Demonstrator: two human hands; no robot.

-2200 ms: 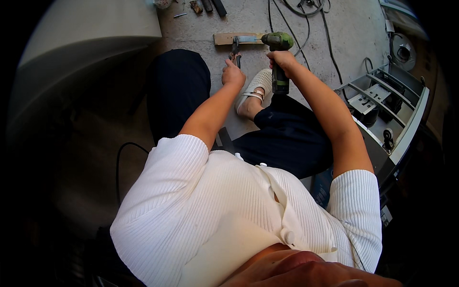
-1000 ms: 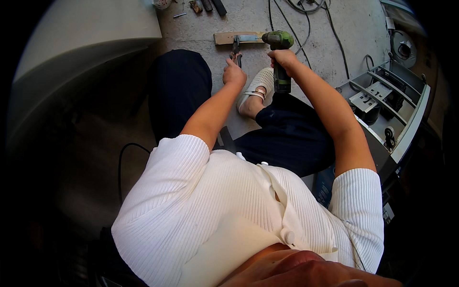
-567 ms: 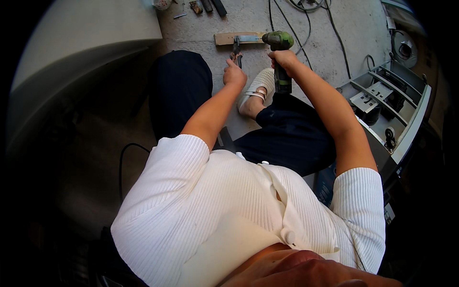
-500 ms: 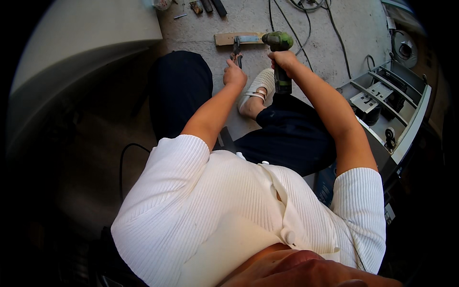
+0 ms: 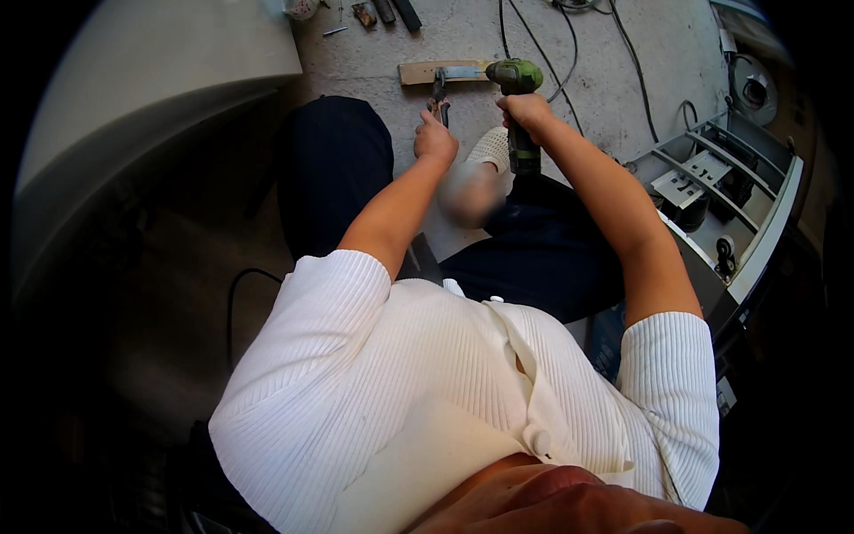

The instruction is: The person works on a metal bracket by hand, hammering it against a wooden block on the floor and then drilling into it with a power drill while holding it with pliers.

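My left hand [image 5: 435,140] is closed round the handles of a pair of pliers [image 5: 439,92]. Their jaws reach a flat grey metal piece [image 5: 463,72] lying along a wooden board [image 5: 416,73] on the floor. My right hand [image 5: 527,116] grips a green and black cordless drill [image 5: 516,76] by its handle, with the battery end toward me. The drill's nose points left, at the right end of the metal piece. Whether the bit touches the metal is too small to tell.
Cables [image 5: 634,67] run over the concrete floor [image 5: 356,71] beyond the drill. On the right stands an open metal frame [image 5: 725,178] with parts inside. A large pale curved panel [image 5: 169,80] fills the upper left. Dark bars [image 5: 407,14] lie at the far edge.
Hardly anything differs: the drill and my right hand have shifted very slightly left. My left hand keeps its hold on the pliers, and the board stays in place.
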